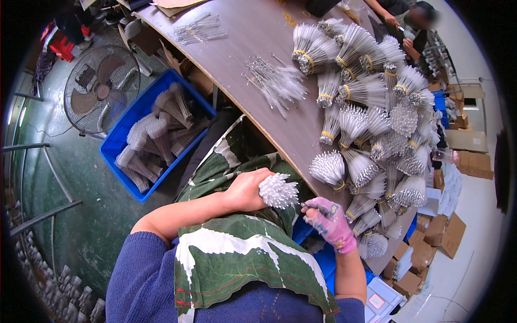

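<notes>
My bare left hand (249,189) is wrapped round a bundle of thin wire brushes (278,191), its white tips fanned toward the right. Close beside it, my right hand (329,219) wears a pink flowered glove with bare fingertips. Its thumb and finger are pinched together, with a small dark bit showing at their tips that I cannot make out. Right of my hands, many similar brush bundles (355,121) tied with yellow bands are heaped on the brown table (242,64). Loose brushes (276,81) lie on the table, left of the heap.
A blue bin (121,175) with more brush bundles stands on the floor at left, beside a fan (102,91). Another pile of loose brushes (200,29) lies at the table's far end. A co-worker (414,27) sits across the table. Cardboard boxes (449,234) are stacked at right.
</notes>
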The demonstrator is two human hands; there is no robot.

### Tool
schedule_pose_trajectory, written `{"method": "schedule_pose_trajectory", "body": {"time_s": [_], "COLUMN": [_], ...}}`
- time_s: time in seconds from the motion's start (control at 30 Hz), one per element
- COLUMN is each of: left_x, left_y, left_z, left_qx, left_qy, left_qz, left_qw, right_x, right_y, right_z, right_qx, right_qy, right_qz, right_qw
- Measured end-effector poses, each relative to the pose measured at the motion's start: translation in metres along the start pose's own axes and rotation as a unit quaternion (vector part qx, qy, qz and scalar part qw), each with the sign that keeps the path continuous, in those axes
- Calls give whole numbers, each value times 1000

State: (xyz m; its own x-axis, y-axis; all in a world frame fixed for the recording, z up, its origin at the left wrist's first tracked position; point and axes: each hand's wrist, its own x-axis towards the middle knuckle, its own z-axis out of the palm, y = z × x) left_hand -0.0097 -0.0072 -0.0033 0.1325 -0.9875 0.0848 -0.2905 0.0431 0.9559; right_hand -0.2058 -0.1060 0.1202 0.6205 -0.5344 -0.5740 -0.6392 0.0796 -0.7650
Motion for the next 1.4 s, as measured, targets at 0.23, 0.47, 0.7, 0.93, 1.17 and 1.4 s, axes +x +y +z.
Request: {"method": "schedule_pose_trajectory", "body": {"time_s": [0.23, 0.47, 0.7, 0.93, 1.17, 1.4], "left_x": [-2, -17, -31, -20, -8, -6], "left_y": [6, 18, 29, 15, 27, 19], "left_z": [-2, -22, -43, -32, -32, -15], "left_qx": [-9, -132, -708, -514, -522, -536], "left_qy": [-9, -81, -186, -161, -269, -245], "left_qz": [-33, -48, -153, -333, -257, -225], "left_qw": [999, 987, 664, 774, 767, 776], "right_x": [14, 17, 20, 16, 14, 9], "right_y": [9, -1, -5, 17, 18, 23], "right_z": [29, 43, 60, 75, 72, 65], "right_qx": [-38, -30, -42, 37, 14, 77], "right_qy": [116, 167, 161, 164, 212, 180], "right_qz": [-192, -230, -316, -202, -198, -153], "right_qw": [974, 958, 934, 965, 957, 969]}}
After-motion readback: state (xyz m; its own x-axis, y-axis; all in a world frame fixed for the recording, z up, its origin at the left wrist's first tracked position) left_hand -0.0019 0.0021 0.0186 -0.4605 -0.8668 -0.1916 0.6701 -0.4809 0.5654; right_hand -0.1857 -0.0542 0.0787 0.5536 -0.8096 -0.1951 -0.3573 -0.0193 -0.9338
